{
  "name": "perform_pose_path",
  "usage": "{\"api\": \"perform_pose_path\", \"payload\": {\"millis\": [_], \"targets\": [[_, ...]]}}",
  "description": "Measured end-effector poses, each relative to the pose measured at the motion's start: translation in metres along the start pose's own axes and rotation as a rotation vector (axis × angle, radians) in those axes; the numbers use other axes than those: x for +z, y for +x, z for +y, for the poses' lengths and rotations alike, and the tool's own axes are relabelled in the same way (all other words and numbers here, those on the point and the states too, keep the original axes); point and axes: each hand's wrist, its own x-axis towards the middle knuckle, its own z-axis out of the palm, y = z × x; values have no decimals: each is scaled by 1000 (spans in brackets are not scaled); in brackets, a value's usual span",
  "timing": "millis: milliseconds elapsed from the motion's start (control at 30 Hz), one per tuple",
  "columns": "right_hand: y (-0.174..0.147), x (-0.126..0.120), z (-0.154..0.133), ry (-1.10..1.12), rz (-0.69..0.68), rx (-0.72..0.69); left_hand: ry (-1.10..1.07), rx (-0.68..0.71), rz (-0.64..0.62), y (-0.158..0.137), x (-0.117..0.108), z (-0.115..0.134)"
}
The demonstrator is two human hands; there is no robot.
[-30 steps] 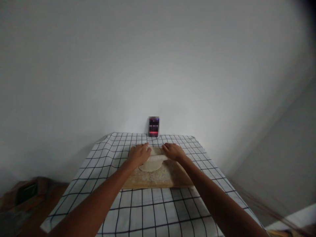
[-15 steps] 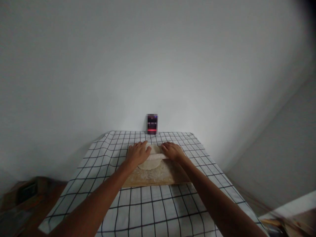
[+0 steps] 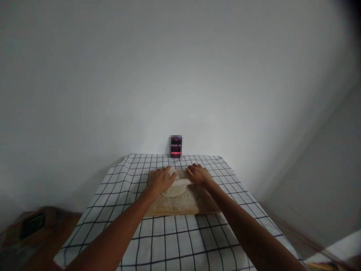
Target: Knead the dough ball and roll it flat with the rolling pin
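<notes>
A pale rolling pin (image 3: 182, 182) lies crosswise over a thin, flat sheet of dough (image 3: 173, 191). Over the pin's left part rests my left hand (image 3: 163, 178), its fingers curving forward and its thumb pointing inward. My right hand (image 3: 199, 174) is on the right part, fingers bent over it. Both hands cover the pin's ends, so only its middle shows. Under the dough is a flour-dusted wooden board (image 3: 183, 209). Some dough shows beyond the pin, between the hands; more of it lies on the near side.
A white cloth with black grid lines (image 3: 169, 244) covers the table. At the far edge, a small dark blurred-out object (image 3: 176, 146) stands against the pale wall (image 3: 180, 75). A brown box (image 3: 36, 224) is low at the left.
The whole scene sits slightly lower and farther right in the view. Both hands remain on the rolling pin, which has barely shifted over the dough.
</notes>
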Motion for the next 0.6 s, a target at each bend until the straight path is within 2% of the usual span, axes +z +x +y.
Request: {"api": "perform_pose_path", "payload": {"millis": [167,333,500,600], "targets": [[39,-1,3,29,-112,32,-21,-100,-83,29,-11,-1],[67,5,7,59,-116,100,58,-112,-93,45,-14,0],[75,10,10,51,-100,106,78,-103,-84,48,-12,0],[69,12,11,48,-86,88,81,-112,-125,47,-11,0]]}}
